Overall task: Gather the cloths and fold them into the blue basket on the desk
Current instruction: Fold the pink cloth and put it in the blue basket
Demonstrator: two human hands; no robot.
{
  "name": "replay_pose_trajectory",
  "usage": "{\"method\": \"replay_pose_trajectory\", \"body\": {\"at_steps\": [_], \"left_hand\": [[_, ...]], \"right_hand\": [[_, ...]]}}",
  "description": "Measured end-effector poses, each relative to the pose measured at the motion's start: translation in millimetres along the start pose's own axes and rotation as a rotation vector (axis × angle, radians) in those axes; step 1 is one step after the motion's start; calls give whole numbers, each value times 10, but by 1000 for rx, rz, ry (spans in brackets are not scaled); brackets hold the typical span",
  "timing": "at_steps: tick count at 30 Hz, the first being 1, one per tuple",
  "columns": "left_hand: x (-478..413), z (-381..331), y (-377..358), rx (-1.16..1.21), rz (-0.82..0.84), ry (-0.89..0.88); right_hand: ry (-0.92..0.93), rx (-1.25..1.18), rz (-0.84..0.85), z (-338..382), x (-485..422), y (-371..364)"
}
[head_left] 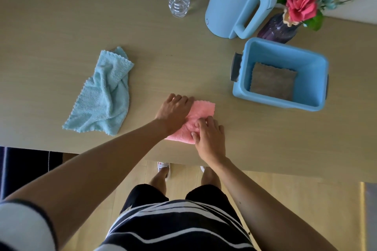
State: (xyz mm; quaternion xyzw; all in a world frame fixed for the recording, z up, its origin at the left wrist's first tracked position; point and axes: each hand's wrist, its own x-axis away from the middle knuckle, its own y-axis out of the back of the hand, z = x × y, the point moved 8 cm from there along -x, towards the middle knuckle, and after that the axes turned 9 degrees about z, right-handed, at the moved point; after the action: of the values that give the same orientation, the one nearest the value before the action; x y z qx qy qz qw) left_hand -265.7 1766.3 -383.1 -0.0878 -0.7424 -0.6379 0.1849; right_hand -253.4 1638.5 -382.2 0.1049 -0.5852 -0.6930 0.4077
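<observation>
pink cloth: blue basket lies right of it
right hand: nearer (left hand farther)
fingers: pressing it flat, gripping nothing

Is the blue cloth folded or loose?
Loose: the blue cloth lies rumpled and twisted on the desk, outside the basket.
</observation>
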Motion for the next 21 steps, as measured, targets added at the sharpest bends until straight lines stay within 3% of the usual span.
{"method": "replay_pose_trajectory", "body": {"at_steps": [4,7,9,15,21], "left_hand": [[-73,35,-7,131,190,109],[-42,107,-19,362,403,156],[14,155,131,556,432,155],[296,256,972,1071,177,207],[197,-191,1802,1590,-63,56]], "right_hand": [[-30,-40,-20,-27,27,90],[-60,-172,-48,-127,75,231],[-56,-321,-69,-191,125,387],[38,-646,-157,-230,128,1186],[-187,-1270,-142,-596,-3,1774]]}}
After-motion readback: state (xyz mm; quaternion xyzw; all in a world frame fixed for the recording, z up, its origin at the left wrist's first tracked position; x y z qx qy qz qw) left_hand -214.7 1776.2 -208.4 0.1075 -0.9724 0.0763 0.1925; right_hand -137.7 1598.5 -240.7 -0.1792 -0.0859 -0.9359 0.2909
